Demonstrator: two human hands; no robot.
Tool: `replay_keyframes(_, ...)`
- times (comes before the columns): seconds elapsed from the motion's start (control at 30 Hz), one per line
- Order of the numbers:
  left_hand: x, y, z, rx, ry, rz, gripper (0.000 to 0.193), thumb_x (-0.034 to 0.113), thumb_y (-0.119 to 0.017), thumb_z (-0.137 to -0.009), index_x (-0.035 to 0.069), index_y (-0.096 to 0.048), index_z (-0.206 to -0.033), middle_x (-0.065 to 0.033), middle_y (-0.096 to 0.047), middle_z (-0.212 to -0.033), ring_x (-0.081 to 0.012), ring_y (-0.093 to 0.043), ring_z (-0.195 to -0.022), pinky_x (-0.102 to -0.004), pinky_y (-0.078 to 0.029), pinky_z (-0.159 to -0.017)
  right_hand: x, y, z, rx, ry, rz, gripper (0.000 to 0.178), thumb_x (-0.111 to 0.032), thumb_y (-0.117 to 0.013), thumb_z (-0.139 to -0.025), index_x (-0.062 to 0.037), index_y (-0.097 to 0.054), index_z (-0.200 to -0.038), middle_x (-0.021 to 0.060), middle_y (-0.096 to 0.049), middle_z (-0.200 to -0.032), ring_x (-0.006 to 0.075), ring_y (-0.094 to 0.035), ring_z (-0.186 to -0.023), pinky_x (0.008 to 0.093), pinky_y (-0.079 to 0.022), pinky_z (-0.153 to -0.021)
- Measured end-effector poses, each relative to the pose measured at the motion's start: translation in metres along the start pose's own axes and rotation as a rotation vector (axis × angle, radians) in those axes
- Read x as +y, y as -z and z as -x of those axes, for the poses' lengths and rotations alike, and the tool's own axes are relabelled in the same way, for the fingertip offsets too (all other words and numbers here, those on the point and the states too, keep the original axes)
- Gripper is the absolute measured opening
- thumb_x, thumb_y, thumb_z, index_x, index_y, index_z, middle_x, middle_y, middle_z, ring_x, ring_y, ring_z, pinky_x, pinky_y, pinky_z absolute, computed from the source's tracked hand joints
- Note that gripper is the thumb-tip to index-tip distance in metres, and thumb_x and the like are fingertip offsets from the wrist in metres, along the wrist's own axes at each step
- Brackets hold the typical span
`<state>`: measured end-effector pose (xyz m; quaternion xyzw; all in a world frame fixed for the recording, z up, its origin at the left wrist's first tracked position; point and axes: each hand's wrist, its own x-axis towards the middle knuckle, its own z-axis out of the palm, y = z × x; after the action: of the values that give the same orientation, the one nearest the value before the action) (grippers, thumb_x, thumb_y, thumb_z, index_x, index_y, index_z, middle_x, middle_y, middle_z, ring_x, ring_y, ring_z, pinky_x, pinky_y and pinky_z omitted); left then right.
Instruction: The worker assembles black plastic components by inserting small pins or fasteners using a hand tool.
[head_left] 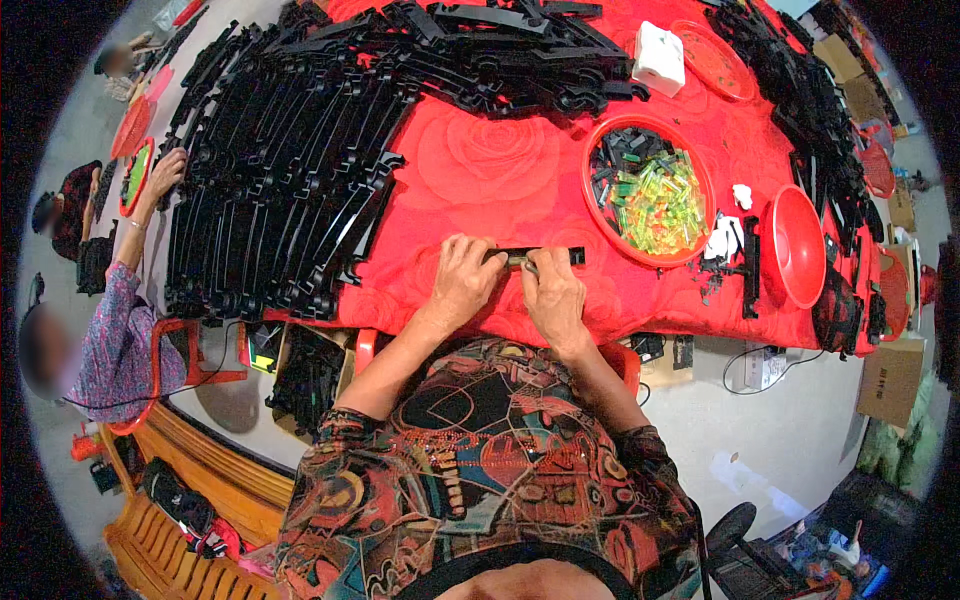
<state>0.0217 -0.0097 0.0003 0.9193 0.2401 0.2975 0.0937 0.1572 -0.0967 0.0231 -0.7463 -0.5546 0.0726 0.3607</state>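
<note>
Both hands are at the front edge of the red cloth-covered table, on a short black plastic bar (576, 256) lying crosswise. My left hand (464, 278) grips the bar's left end, fingers closed. My right hand (553, 292) is closed on the bar near its middle, thumb and fingers pressed together. Something small and pale shows between the fingertips, too small to make out. To the right stands a red plastic basket (588, 180) holding yellow-green clear vials (660, 205) and small black pieces (628, 145).
Long black plastic strips (290, 180) lie piled at left and across the back. A red bowl (797, 246), a tissue pack (658, 58) and a separate black strip (751, 268) are at right. At far left a person (125, 335) reaches to the pile. A wooden bench (185, 535) stands lower left.
</note>
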Motion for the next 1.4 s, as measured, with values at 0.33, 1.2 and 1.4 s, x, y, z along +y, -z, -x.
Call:
replay_keyframes(0.33,0.000,0.002,-0.004,-0.083,0.011,0.031,0.019,0.010,-0.059,-0.073,0.004,-0.063,-0.090,-0.0097,-0.053,-0.095,-0.0272,-0.049,-0.091,-0.0399,-0.039,-0.080,-0.004,0.003,-0.001,-0.094,0.002,0.051,0.015,-0.013,-0.061,-0.081,-0.0039,-0.056,-0.092,0.0146,-0.052,-0.091,0.0350,-0.059,-0.069,0.0439,-0.047,-0.056)
replay_keyframes(1.2,-0.004,0.011,-0.005,-0.131,0.003,0.041,0.009,0.010,-0.057,-0.075,0.009,-0.059,-0.084,-0.0084,-0.054,-0.095,-0.0257,-0.051,-0.090,-0.0382,-0.039,-0.077,0.010,0.018,-0.012,0.144,0.101,-0.144,0.021,-0.001,-0.058,-0.075,-0.0038,-0.057,-0.096,0.0145,-0.055,-0.092,0.0315,-0.058,-0.078,0.0399,-0.049,-0.066)
replay_keyframes(1.4,-0.006,0.011,-0.002,-0.100,-0.004,0.018,0.009,0.010,-0.057,-0.074,0.009,-0.059,-0.082,-0.0084,-0.054,-0.094,-0.0257,-0.051,-0.088,-0.0376,-0.039,-0.074,0.028,0.037,-0.021,0.213,-0.023,-0.196,0.011,0.000,-0.058,-0.078,-0.0006,-0.061,-0.089,0.0116,-0.057,-0.084,0.0218,-0.057,-0.078,0.0308,-0.045,-0.069)
